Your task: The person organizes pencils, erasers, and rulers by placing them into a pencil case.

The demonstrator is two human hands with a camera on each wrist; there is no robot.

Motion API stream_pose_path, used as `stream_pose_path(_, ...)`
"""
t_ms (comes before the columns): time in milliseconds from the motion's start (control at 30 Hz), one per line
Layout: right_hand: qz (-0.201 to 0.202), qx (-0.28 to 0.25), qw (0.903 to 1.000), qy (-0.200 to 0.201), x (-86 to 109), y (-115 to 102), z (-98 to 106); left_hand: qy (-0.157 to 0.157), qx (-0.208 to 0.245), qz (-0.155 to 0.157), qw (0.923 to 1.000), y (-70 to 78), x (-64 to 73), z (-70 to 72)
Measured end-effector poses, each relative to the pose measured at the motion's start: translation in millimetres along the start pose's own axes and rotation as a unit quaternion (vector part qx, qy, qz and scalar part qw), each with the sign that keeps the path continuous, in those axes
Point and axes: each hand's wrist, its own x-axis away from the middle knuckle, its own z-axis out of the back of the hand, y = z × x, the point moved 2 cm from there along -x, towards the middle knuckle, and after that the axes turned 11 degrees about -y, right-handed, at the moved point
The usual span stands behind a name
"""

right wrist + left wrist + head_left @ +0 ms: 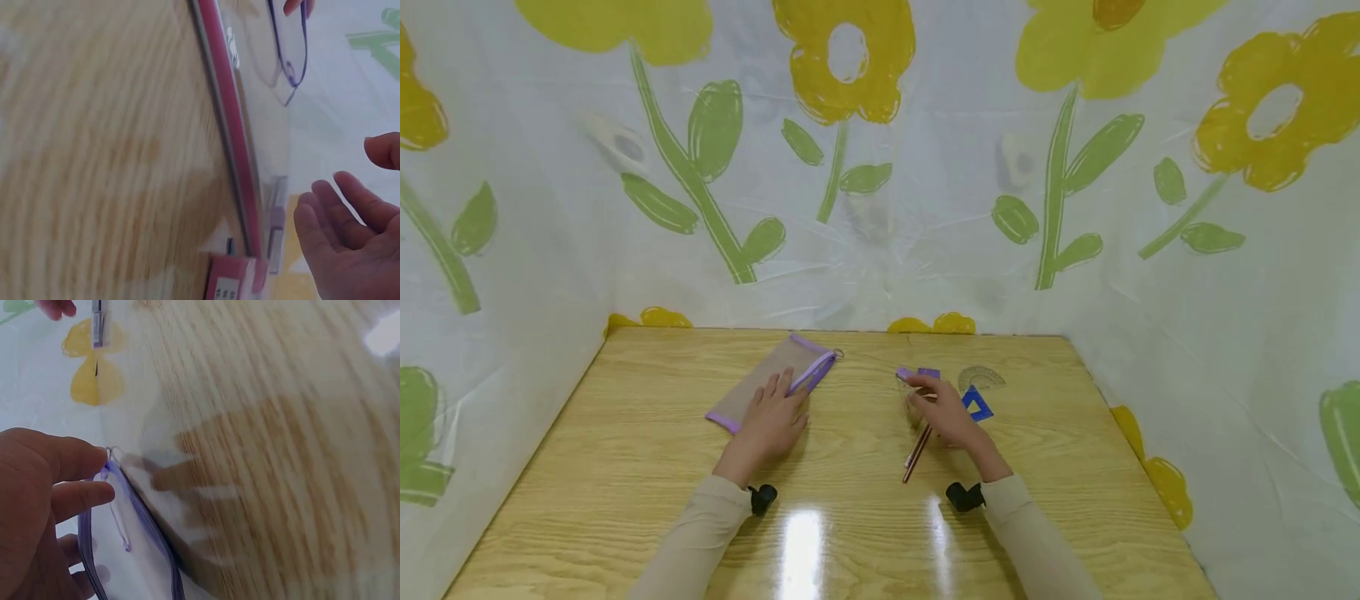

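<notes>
A see-through pouch (767, 375) with purple edging and a zip lies slanted on the table at the left. My left hand (769, 421) is on its right side; in the left wrist view the thumb and fingers hold the purple zipped edge (140, 512), which gapes. My right hand (946, 410) hovers over slim reddish pencils (917, 454), its fingers loosely bent. In the right wrist view that hand (350, 231) holds nothing, beside a long pink pencil (228, 106) and a pink block with a white label (226, 278).
Right of my right hand lie a blue set square (977, 413) and a clear protractor (981, 377). Small purple items (928, 372) are just beyond its fingers. Flower-printed white sheeting (880, 275) encloses the wooden table (625, 467) at the back and sides.
</notes>
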Motion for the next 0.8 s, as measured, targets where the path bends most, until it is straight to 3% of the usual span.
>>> stream_pose_path(267, -0.035, 0.009, 0.9992, 0.018, -8.9, 9, 9, -0.02, 0.002, 0.0, 0.9998, -1.2, -9.8, -0.7)
stream_pose_path(500, -0.045, 0.016, 0.9981, 0.039, -13.9, 15, 15, -0.005, 0.004, -0.016, 0.9999, -2.3, -15.0, -1.1)
stream_pose_path(800, -0.049, 0.046, 0.9972, 0.032, -26.3, 19, 21, 0.008, 0.018, -0.035, 0.9992, -2.7, -20.0, 5.4)
